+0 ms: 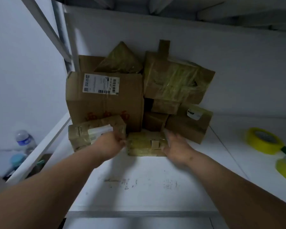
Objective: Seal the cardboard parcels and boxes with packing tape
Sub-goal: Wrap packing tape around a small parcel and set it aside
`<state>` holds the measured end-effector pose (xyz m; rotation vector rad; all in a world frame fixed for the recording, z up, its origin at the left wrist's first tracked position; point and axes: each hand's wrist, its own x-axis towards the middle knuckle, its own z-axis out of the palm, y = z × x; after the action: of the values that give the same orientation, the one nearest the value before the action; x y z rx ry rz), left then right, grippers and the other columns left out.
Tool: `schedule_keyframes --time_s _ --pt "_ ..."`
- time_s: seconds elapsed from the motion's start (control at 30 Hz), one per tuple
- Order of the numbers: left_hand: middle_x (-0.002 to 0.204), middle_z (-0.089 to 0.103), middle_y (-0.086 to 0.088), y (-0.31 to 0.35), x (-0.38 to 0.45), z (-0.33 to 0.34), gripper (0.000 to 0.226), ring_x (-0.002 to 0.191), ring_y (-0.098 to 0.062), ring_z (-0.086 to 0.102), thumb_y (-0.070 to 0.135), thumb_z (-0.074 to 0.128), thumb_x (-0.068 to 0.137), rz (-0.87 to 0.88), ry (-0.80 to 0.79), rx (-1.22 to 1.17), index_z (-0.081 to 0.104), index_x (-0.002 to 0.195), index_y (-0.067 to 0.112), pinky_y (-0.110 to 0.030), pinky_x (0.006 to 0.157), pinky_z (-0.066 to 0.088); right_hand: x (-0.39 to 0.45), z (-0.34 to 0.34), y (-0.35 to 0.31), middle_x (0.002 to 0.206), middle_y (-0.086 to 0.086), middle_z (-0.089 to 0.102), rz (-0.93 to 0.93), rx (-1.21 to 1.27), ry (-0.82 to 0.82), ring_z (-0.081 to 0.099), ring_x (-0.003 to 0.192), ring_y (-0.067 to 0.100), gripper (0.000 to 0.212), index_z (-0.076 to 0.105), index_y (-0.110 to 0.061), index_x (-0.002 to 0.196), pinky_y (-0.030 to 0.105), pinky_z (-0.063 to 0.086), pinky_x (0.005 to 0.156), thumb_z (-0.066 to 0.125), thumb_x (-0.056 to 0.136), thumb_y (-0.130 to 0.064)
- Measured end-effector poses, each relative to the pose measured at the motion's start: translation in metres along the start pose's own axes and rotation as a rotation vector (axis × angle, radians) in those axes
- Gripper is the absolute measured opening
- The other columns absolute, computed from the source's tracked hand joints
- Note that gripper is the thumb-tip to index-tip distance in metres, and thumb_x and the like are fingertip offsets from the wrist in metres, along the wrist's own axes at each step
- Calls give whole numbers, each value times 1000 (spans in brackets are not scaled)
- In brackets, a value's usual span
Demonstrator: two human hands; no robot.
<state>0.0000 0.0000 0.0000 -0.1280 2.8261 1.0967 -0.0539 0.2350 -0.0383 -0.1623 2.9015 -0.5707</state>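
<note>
A small flat taped cardboard parcel (143, 144) lies on the white table (139, 179), in front of a pile of boxes. My left hand (108, 144) holds its left edge with curled fingers. My right hand (175, 146) lies against its right side, fingers fairly straight. Behind stands a large box with a shipping label (104, 100), and a taped parcel (91, 133) sits to the left under my left hand. Yellow packing tape rolls (262, 141) lie at the right of the table.
More taped boxes (177, 80) are stacked against the back wall, with one box (188, 124) at the right front of the pile. A water bottle (24, 141) stands off the table's left edge. A shelf hangs overhead.
</note>
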Motion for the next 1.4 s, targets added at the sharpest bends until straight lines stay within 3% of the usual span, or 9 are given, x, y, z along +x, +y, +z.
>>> schedule_keyframes --time_s 0.13,0.23,0.4,0.57,0.73,0.97,1.07,1.2,1.4 --pt "139 54 -6 -2 8 28 44 125 -26 51 23 56 98 -98 -58 -102 49 141 22 -30 99 41 10 8 11 158 0 27 12 184 -78 34 141 25 69 14 -28 156 39 30 117 49 97 -27" --pt "147 46 -6 -3 12 47 56 132 -26 44 21 55 98 -171 -80 -205 35 150 26 -27 96 36 14 16 14 151 -2 40 9 301 -95 44 133 24 64 21 -33 154 34 36 111 48 96 -26" --pt "118 65 4 -9 10 65 20 112 -18 57 19 57 95 -251 -20 -386 61 109 33 -38 102 46 7 30 15 141 -4 51 23 458 -3 51 125 21 59 34 -34 148 37 44 106 54 93 -26" --pt "104 64 9 -13 -8 68 51 101 -14 57 27 59 97 -273 46 -428 43 145 19 -30 81 44 -18 41 21 132 -6 53 27 592 32 54 117 13 59 40 -29 143 29 47 99 65 89 -22" --pt "101 71 4 -36 -34 59 44 97 -15 66 36 63 94 -240 -33 -318 53 134 24 -37 96 49 -53 46 16 143 -4 40 45 608 14 46 127 13 82 26 -26 150 27 43 103 72 83 -41" --pt "78 75 9 -90 -76 20 31 74 -8 69 49 60 92 -177 -54 -26 56 115 28 -27 79 53 -102 71 -35 148 -2 31 20 530 5 38 135 15 91 18 -26 154 30 36 111 69 82 -53" --pt "103 67 9 -108 -91 8 45 91 -9 63 53 57 91 -147 14 161 50 128 27 -25 78 46 -114 89 -59 146 -1 30 12 513 13 37 136 16 89 20 -24 153 29 34 111 67 84 -52" --pt "147 38 1 -119 -102 5 73 131 -16 43 55 62 88 32 91 158 35 148 24 -28 109 36 -122 104 -78 134 -2 38 23 460 46 41 129 16 76 31 -26 147 29 37 106 65 85 -53" --pt "157 23 -5 -112 -100 22 78 144 -24 25 57 62 87 124 20 152 32 151 24 -32 118 24 -123 109 -89 130 0 39 114 477 69 48 122 19 74 35 -26 145 35 43 105 68 84 -51"
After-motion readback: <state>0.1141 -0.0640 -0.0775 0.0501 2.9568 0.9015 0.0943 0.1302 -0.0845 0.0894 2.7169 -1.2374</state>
